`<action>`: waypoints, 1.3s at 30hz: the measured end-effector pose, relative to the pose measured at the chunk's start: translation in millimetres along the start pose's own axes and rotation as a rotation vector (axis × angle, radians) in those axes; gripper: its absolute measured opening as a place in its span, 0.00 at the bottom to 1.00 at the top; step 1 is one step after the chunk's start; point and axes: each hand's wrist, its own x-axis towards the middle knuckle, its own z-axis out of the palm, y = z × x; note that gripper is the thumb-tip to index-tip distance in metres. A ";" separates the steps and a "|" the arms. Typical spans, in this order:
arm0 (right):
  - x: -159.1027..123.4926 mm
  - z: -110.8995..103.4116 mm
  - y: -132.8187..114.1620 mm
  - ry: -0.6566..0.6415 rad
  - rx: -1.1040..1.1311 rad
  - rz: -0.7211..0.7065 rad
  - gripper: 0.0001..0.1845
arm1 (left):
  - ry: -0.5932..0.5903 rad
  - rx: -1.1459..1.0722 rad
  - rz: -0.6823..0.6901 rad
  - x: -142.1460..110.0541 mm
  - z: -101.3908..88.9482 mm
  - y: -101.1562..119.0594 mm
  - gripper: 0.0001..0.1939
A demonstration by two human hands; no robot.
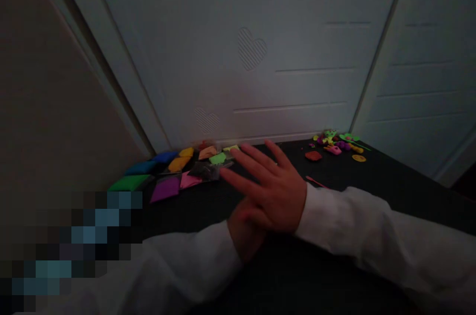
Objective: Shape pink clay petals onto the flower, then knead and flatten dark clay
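Observation:
My right hand (pixel 277 188) lies across my left hand over the dark tabletop, its back toward me and its fingers stretched out and spread. Below it, my left hand (pixel 243 233) shows only the wrist, the lower part of the hand and a little of the thumb side. Its fingers are covered, and anything between the two palms is hidden. Beyond the fingertips lie a light green packet (pixel 217 158), a dark clear packet (pixel 204 170) and a pink packet (pixel 190 179). A thin red stick (pixel 316 182) rests behind my right wrist.
More coloured packets, among them purple (pixel 164 189), green (pixel 131 182) and orange (pixel 179 163), lie at the left. Small colourful shaped pieces (pixel 334 149), a red piece (pixel 313 156) and a yellow disc (pixel 359 158) sit at the back right. A white panelled surface (pixel 297 47) rises behind the table.

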 end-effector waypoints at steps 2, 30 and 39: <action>1.4 2.5 12.3 0.005 -0.003 0.078 0.33 | -0.024 0.038 -0.005 5.4 -4.4 3.9 0.09; -50.6 3.8 7.8 -0.119 0.486 0.109 0.21 | -0.308 0.303 -0.154 -17.6 -26.5 35.3 0.17; -55.9 4.4 13.0 -0.126 0.452 0.111 0.20 | -0.282 0.296 -0.210 -20.0 -24.9 39.4 0.16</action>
